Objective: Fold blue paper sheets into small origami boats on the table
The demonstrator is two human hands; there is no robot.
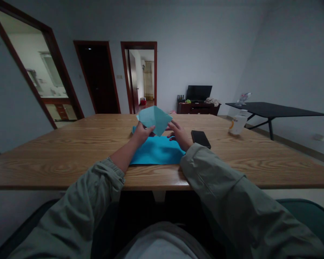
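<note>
One folded pale-blue paper (155, 118), held above the blue sheet (158, 154) on the worktop (91, 144) — judged light, crisp, easily creased, best taken by its edges — left hand (143, 134) pinching its lower-left edge, right hand (179, 135) loosely open by its right edge, contact unclear.

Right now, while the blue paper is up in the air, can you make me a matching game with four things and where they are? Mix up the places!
Things:
1. pale blue folded paper
2. bright blue sheet
3. black flat rectangle
4. television

Places:
A. standing on the dark cabinet
B. lying on the table, to the right of the right hand
C. held up in the left hand
D. lying on the table, below both hands

Right pairs: 1-C, 2-D, 3-B, 4-A
</note>
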